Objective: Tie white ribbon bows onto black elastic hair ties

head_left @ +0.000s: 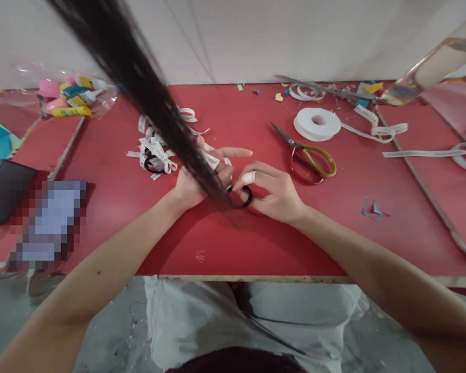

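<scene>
Pale cloth (194, 321) covered our lap at six o'clock, below the red table (264, 254). The phone (56, 223) lay at nine o'clock from our black ring (250, 198), which was at our right hand (277, 194), its thumb and fingertips pinched together on the band. Our left hand (190, 187), just beside it, had its index finger stretched out and other fingers curled near a white strip (212, 160); dark hair (161, 103) crossed it, so we could not tell whether they clamped anything. White ribbon bows (157, 150) lay heaped at ten o'clock. At two o'clock we had scissors (291, 143), blades parted, and beyond them a ribbon roll (308, 130).
</scene>
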Demonstrator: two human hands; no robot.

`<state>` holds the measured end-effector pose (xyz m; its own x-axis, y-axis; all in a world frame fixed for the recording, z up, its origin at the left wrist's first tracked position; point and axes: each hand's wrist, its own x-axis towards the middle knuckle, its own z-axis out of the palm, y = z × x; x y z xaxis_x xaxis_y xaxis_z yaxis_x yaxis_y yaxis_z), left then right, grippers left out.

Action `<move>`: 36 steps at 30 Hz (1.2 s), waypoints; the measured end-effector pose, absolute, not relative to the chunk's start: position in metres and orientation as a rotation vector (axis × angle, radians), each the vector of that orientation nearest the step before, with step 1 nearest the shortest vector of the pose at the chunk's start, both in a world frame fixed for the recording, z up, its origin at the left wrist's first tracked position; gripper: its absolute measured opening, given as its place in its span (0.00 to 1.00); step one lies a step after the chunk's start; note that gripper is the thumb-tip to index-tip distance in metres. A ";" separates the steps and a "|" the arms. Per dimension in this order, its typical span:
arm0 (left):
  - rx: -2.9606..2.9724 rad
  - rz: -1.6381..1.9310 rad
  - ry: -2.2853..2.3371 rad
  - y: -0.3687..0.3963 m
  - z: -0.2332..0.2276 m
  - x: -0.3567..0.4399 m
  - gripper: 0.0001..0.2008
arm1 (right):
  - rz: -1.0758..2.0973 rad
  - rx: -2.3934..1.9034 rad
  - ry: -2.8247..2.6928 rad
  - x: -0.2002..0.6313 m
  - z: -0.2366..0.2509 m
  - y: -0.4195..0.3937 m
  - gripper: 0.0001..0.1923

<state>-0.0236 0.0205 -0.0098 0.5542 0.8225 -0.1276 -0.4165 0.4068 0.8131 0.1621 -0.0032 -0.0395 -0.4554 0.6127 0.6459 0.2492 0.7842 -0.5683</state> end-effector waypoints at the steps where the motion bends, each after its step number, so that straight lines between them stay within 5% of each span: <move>1: 0.790 0.873 0.552 0.021 -0.009 -0.026 0.37 | 0.503 -0.637 -2.059 0.163 -0.039 -0.003 0.07; 7: 0.736 1.004 0.579 0.022 -0.005 -0.036 0.29 | 0.500 -0.735 -2.140 0.163 -0.039 -0.001 0.09; 36: 0.960 0.896 0.445 0.017 -0.010 -0.029 0.33 | 0.363 -0.754 -2.104 0.166 -0.041 0.000 0.08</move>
